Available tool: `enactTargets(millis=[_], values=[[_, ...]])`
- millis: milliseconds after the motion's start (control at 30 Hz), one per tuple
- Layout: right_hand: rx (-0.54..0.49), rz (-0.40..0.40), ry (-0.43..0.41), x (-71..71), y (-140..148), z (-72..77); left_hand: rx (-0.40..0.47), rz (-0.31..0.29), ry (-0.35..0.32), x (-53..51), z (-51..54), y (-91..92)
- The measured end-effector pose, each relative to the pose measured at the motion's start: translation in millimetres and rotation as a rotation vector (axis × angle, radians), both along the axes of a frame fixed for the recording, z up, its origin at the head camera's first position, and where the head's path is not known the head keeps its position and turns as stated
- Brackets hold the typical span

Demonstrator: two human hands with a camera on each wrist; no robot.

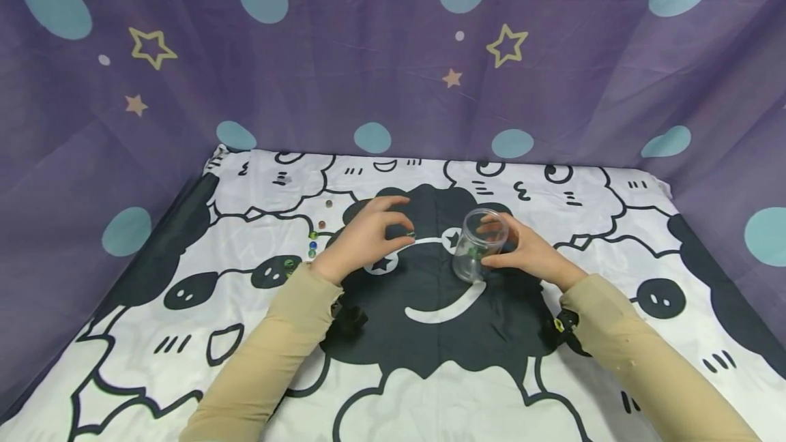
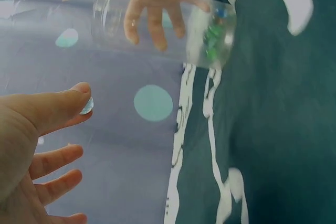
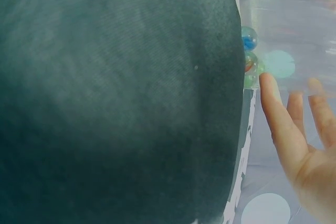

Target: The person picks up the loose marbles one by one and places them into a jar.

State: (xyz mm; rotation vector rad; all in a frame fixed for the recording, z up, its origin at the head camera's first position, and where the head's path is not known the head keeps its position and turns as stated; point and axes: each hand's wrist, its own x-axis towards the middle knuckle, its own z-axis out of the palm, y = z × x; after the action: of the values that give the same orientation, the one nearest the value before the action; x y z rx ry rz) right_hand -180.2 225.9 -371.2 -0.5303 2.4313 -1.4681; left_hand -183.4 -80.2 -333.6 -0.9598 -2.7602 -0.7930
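Jar [image 1: 464,258] upright, right hand [image 1: 522,249] clasped round side, likely steadying it; left hand [image 1: 368,236], apart, pinches marble [image 2: 88,106], small size probably demanding fingertips; loose marbles [image 1: 313,245] outward of left hand.

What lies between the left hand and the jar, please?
In the head view, only patterned cloth shows between the left hand, pinching a marble, and the jar.

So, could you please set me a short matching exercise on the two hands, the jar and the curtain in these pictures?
1. Left hand
2. Right hand
3. Jar
4. Curtain

A. Purple, printed with stars
B. Clear, with marbles inside
C. Pinches one marble
D. Grips the jar

Pairs: 1-C; 2-D; 3-B; 4-A
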Motion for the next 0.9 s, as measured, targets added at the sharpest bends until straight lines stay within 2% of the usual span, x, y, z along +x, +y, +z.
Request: enactTargets(millis=[67,333,667,900], values=[[-0.003,-0.001,0.001,0.0,0,-0.3,0.003,-0.013,0.016,-0.5,1.2,6.1],[-0.018,0.010,0.005,0.2,-1,-0.4,0.027,-0.030,-0.007,1.9,6.4,29.2],[-0.029,0.020,-0.013,-0.1,1,-0.5,0.035,-0.053,0.021,1.0,13.9,57.1],[-0.029,0.026,-0.015,-0.2,1,-1.6,0.028,-0.076,0.044,0.5,16.8,69.4]])
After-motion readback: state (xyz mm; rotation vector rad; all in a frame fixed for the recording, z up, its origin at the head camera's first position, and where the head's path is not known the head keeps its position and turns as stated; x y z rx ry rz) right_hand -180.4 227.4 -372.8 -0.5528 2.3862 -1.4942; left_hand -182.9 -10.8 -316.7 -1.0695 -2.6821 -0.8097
